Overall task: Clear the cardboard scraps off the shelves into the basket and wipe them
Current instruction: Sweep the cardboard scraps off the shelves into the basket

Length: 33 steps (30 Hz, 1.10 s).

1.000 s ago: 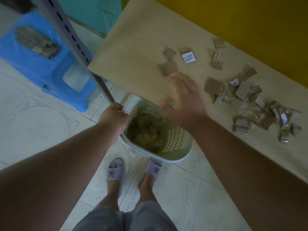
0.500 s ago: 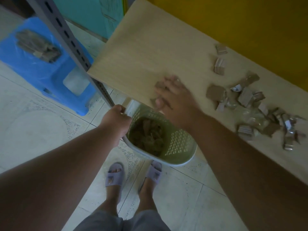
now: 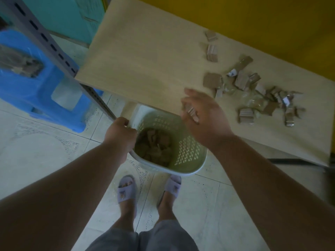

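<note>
The left hand (image 3: 120, 132) grips the rim of the basket (image 3: 184, 156), fingers curled over its near-left edge, holding it just below the front edge of the shelf (image 3: 145, 57). The right hand (image 3: 203, 116) is at that front edge, above the basket's far-right rim, fingers curled loosely around a few cardboard pieces (image 3: 191, 112) seen against its palm; how firmly it holds them cannot be told. Inside the basket, below and between the two hands, lies a heap of brown scraps (image 3: 154, 147). To the right of the right hand, on the shelf surface, a loose cluster of cardboard scraps (image 3: 253, 95) remains, some showing corrugated edges and a few with white labels; two further scraps (image 3: 211, 51) lie apart, beyond the right hand toward the yellow wall (image 3: 253, 20). To the left of the left hand, a grey slotted upright (image 3: 45, 40) of the shelving runs diagonally, and beyond it stands a blue plastic stool (image 3: 36, 93) bearing a dark cloth-like bundle (image 3: 20, 64). Below both forearms, the person's feet in pale slippers (image 3: 126, 191) stand on the tiled floor (image 3: 45, 151).
</note>
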### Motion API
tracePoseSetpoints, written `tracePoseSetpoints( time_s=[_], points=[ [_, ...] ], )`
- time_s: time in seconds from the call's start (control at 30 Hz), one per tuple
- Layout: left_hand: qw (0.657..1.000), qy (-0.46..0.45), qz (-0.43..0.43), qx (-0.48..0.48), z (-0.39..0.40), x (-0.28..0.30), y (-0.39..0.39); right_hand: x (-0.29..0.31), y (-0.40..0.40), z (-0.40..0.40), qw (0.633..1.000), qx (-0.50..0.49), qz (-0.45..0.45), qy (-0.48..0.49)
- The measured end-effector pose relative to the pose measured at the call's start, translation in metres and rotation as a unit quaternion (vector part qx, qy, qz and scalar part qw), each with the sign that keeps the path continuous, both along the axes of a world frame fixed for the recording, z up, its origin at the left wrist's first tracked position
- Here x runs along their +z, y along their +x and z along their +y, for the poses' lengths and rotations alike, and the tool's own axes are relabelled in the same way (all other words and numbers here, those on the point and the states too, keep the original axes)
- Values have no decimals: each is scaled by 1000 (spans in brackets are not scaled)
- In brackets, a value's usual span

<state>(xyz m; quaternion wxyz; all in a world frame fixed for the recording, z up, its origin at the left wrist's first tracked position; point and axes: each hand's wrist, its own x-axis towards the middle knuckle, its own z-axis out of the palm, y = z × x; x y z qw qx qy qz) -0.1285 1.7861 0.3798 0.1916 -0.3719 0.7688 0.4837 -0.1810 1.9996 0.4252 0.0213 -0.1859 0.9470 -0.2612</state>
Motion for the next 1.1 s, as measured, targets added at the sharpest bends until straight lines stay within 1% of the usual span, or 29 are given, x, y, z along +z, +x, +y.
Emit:
tracePoseSetpoints(
  time_s=[0.07,0.13,0.3,0.37,0.43,0.53,0.57,0.63,0.7,0.73,0.8,0.9,0.97,1.0,1.03,1.1],
  points=[
    [1000,-1,-4,6,10,-3,-1,-4,-17,21,998,-32,-3,62],
    [1000,0,-6,11,22,-7,-2,-9,-34,38,993,-20,-18,118],
    [1000,-1,-6,21,47,-13,-4,-26,-70,53,983,18,-32,180],
    [1000,-8,-11,22,57,-14,-5,-37,-78,54,983,27,-25,177],
    [999,-14,-16,23,65,-16,-6,-46,-76,54,988,40,-16,151],
    [999,-17,-23,32,74,-18,-7,-48,-60,52,991,88,-16,102],
    [999,-15,-23,37,77,-18,-7,-46,-53,51,992,104,-24,61],
    [999,-11,-19,42,82,-21,-7,-40,-39,48,990,106,-65,-73],
    [999,-9,-17,41,84,-25,-7,-37,-24,47,966,81,-137,-203],
    [999,-6,-16,41,85,-26,-7,-36,-17,48,951,72,-172,-248],
    [999,1,-11,44,84,-29,-6,-38,-6,47,925,62,-218,-305],
    [999,5,-4,39,84,-28,-5,-38,1,46,900,35,-252,-354],
    [1000,10,0,25,85,-25,-5,-35,3,45,891,18,-252,-378],
    [1000,13,3,21,87,-21,-5,-31,5,46,895,10,-236,-377],
    [1000,16,7,15,89,-17,-5,-26,6,49,908,-5,-204,-365],
    [1000,14,9,5,93,-13,-4,-18,5,60,949,-54,-105,-293]
  ],
)
